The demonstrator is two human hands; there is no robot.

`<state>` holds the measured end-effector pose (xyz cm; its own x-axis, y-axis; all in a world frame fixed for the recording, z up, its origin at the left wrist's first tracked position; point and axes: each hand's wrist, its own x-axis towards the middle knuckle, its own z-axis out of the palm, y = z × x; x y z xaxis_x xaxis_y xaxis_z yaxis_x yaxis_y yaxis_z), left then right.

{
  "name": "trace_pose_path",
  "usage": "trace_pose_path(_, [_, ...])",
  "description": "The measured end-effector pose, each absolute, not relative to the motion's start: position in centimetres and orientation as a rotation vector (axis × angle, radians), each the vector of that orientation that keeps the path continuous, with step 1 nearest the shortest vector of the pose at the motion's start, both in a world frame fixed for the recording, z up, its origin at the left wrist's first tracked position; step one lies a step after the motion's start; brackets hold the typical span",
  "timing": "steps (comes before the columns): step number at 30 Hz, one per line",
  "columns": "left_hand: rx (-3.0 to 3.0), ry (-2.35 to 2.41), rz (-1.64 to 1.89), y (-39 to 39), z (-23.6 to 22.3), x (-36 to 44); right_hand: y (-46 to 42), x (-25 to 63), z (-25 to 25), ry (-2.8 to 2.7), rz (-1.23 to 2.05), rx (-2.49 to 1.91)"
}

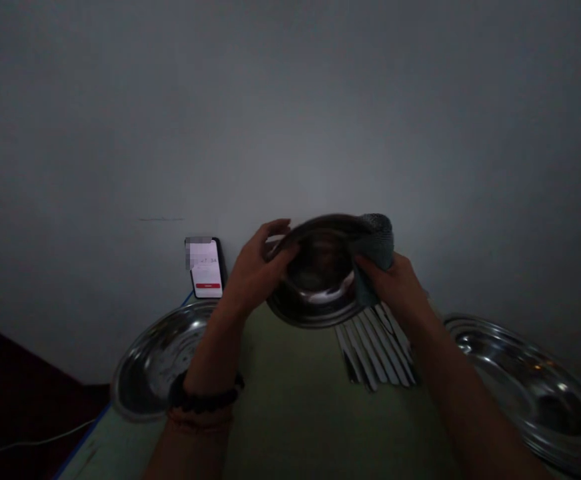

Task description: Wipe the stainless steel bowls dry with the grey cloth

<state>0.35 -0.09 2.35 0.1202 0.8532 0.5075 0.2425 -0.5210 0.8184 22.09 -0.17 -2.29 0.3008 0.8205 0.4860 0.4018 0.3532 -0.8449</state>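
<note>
My left hand (255, 270) grips the left rim of a steel bowl (315, 280), which is tilted toward me above the far edge of the table. Fingers curl over the rim. My right hand (395, 283) presses a grey-green cloth (378, 243) against the bowl's right rim and inner side. A dark bead bracelet (203, 399) circles my left wrist. Just under the bowl, several pieces of steel cutlery (375, 347) lie side by side on the table.
A pale green table (295, 407) stands against a plain wall. A large steel plate (163, 357) rests at its left edge, another steel plate (530, 387) at the right. A lit phone (205, 267) leans on the wall, with a white cable (30, 443) below left.
</note>
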Motion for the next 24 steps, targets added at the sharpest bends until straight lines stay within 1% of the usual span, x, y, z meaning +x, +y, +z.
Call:
trace_pose_path(4, [2.098,0.945,0.899,-0.8,2.3,-0.1,-1.4,22.0,-1.0,-1.639,0.241,-1.176])
trace_pose_path(6, [2.145,0.909,0.829,-0.8,2.1,0.1,-1.8,21.6,-0.7,-1.689,0.157,-1.134])
trace_pose_path(9, [2.041,0.859,0.900,-0.7,2.1,0.3,-1.7,21.2,-0.9,-1.585,0.076,-1.148])
trace_pose_path(11, [1.922,0.859,0.971,-0.6,2.2,0.1,-1.4,20.9,-1.5,-1.477,0.107,-1.185])
trace_pose_path(16, [1.583,0.910,1.333,0.1,2.2,-0.5,-0.1,19.3,-3.3,-1.231,0.391,-1.195])
trace_pose_path(20, [1.198,0.750,1.603,0.6,1.9,0.9,0.6,17.1,-4.8,-1.063,0.686,-1.089])
trace_pose_path(22, [1.123,0.720,1.596,0.4,2.0,1.3,0.8,16.3,-5.4,-0.995,0.731,-1.035])
trace_pose_path(24, [1.152,0.728,1.476,0.1,2.2,1.0,1.0,16.2,-5.6,-0.981,0.686,-1.058])
